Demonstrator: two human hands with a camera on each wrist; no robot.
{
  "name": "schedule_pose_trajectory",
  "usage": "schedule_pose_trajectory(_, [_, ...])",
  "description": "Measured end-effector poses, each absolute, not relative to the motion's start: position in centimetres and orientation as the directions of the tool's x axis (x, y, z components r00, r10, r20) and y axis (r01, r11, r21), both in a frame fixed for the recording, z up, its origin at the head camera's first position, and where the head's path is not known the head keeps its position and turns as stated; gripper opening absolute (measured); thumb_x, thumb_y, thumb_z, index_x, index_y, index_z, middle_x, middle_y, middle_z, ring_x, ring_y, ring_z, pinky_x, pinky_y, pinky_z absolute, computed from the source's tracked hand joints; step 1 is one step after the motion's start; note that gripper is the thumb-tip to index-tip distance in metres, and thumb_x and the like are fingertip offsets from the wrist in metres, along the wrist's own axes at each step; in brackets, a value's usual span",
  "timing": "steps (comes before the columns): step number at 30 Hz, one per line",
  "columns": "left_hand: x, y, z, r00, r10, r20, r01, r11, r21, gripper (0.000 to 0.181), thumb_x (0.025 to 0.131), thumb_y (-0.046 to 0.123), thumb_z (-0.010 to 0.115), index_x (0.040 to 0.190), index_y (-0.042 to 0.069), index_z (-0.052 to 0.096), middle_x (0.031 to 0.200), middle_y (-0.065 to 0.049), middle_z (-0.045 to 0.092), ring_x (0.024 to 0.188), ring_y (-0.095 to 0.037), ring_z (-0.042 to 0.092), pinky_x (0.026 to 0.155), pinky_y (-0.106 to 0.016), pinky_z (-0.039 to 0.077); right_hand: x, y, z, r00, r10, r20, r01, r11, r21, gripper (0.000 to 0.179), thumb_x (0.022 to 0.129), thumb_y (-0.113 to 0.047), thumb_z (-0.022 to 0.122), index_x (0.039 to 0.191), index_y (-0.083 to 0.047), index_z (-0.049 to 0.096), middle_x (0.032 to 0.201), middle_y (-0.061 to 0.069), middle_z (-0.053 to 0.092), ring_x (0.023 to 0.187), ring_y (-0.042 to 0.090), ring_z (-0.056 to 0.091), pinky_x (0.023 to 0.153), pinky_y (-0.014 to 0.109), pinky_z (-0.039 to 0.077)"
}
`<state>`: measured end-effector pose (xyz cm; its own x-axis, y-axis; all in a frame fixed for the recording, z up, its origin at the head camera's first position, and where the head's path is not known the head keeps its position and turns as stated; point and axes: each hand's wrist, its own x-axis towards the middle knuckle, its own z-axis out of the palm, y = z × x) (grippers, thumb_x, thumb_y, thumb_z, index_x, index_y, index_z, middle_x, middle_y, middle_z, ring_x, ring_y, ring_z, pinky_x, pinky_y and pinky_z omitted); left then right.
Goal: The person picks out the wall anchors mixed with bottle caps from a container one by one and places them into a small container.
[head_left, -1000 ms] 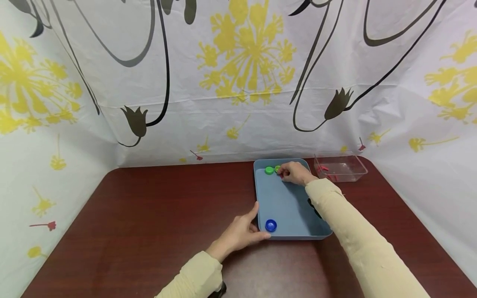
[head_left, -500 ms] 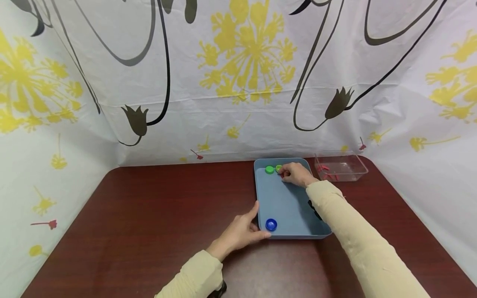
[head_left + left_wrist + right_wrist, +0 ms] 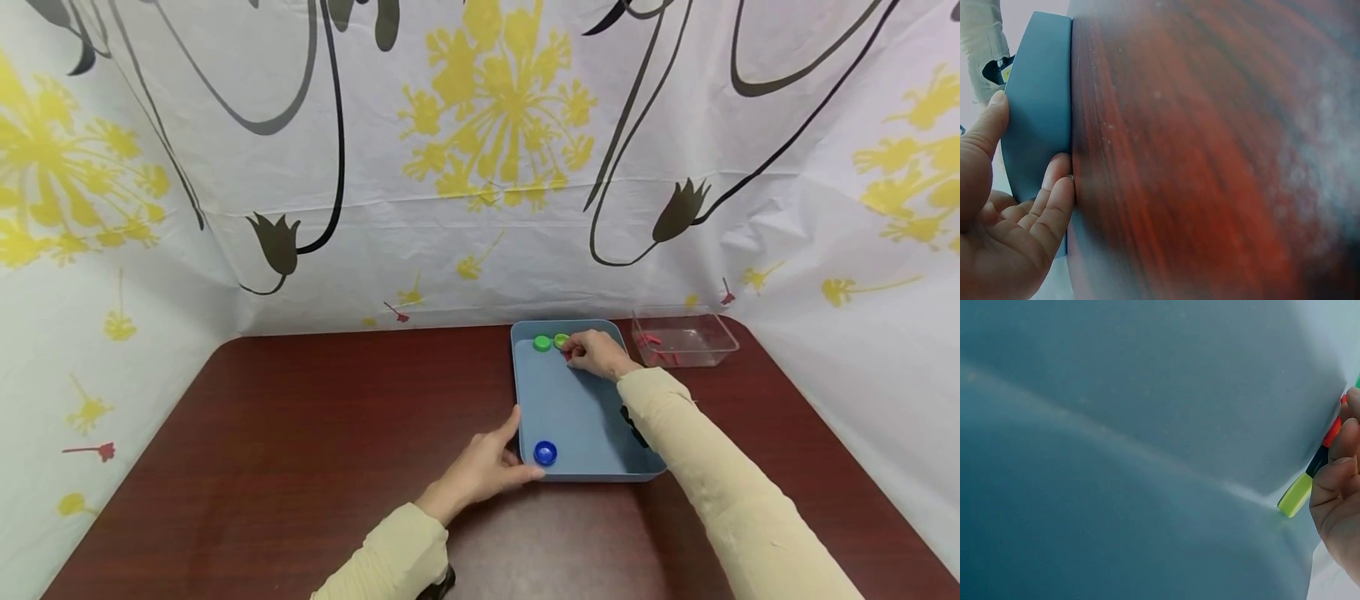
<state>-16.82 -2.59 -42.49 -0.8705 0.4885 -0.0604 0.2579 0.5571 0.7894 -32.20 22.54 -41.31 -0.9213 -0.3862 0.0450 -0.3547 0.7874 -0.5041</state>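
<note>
My left hand holds the near left corner of a blue-grey tray. In the left wrist view, its thumb and fingers lie against the outer wall of the tray. At the tray's far end, my right hand pinches a small red piece, mostly hidden by the fingers. Right by the fingertips is a yellow-green ring-shaped cap, with a green cap to its left. The right wrist view shows a yellow-green piece, a dark piece and the red piece in line beside my fingers.
A blue round cap lies in the tray's near left corner. A clear plastic box with several small red pieces stands right of the tray. The dark red wooden table meets a patterned cloth at the back.
My right hand has shifted very slightly to the right, showing more of the yellow-green cap. The left hand and the tray stay in place.
</note>
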Motion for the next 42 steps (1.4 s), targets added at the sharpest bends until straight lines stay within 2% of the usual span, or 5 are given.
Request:
schedule_pose_trajectory(12, [-16.8, -2.5, -42.4, -0.871, 0.486, -0.066, 0.255, 0.563, 0.786, 0.096, 0.080, 0.041, 0.073, 0.151, 0.010, 0.017, 0.089, -0.004, 0.068, 0.074, -0.002, 0.061, 0.067, -0.022, 0.047, -31.8, 22.6, -41.6, -0.932, -0.358, 0.057, -0.328, 0.766, -0.553, 0.019, 0.083, -0.004, 0.070, 0.100, 0.004, 0.066, 0.077, 0.009, 0.062, 0.068, 0.014, 0.050, 0.064, 0.029, 0.041])
schedule_pose_trajectory(25, [-16.8, -2.4, -42.5, -0.865, 0.497, -0.060, 0.264, 0.556, 0.788, 0.096, 0.081, 0.042, 0.072, 0.151, 0.010, 0.017, 0.084, -0.002, 0.068, 0.071, -0.002, 0.060, 0.065, -0.021, 0.047, -31.7, 22.2, -42.9, -0.975, -0.210, 0.069, -0.206, 0.746, -0.633, 0.013, 0.082, -0.006, 0.070, 0.091, 0.001, 0.065, 0.075, 0.006, 0.060, 0.068, 0.014, 0.050, 0.066, 0.027, 0.040])
schedule_pose_trajectory(33, [-16.7, -2.4, -42.4, -0.867, 0.494, -0.067, 0.256, 0.556, 0.791, 0.095, 0.081, 0.043, 0.071, 0.152, 0.011, 0.016, 0.086, -0.001, 0.068, 0.071, -0.001, 0.060, 0.066, -0.021, 0.047, -31.4, 22.1, -43.1, -0.975, -0.203, 0.090, -0.209, 0.699, -0.683, 0.014, 0.081, -0.003, 0.069, 0.090, 0.005, 0.063, 0.074, 0.007, 0.061, 0.064, 0.009, 0.048, 0.060, 0.022, 0.039])
schedule_pose_trajectory(42, [-16.8, -2.5, -42.6, -0.866, 0.496, -0.061, 0.254, 0.543, 0.801, 0.095, 0.082, 0.042, 0.071, 0.152, 0.010, 0.015, 0.083, -0.001, 0.068, 0.070, -0.001, 0.060, 0.065, -0.021, 0.047, -30.8, 21.7, -43.3, -0.978, -0.197, 0.067, -0.190, 0.711, -0.678, 0.014, 0.081, -0.006, 0.068, 0.090, 0.002, 0.062, 0.075, 0.005, 0.058, 0.067, 0.010, 0.049, 0.063, 0.025, 0.040])
